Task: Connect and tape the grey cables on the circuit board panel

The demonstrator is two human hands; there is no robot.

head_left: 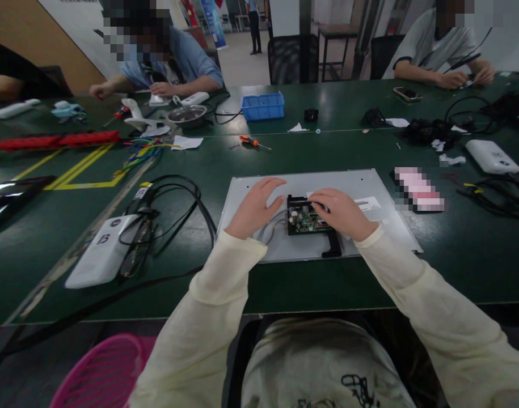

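A flat light-grey metal panel [254,187] lies on the table in front of me. On it sits a green circuit board [304,222] in a black plastic frame [332,245], with thin grey wires [273,228] leading off its left side. My left hand [258,208] hovers over the panel's left part, thumb and fingers apart, holding nothing. At the frame's upper right is my right hand [339,211], its fingers bent and pressed together. Whatever lies between those fingertips is hidden.
Left of the panel lie a white power bank [100,252] and coiled black cables [195,198]. A phone [418,190] lies to the right. Beyond are an orange-handled screwdriver [253,141], a blue basket [262,107] and a metal bowl [186,115]. Several people sit across the table.
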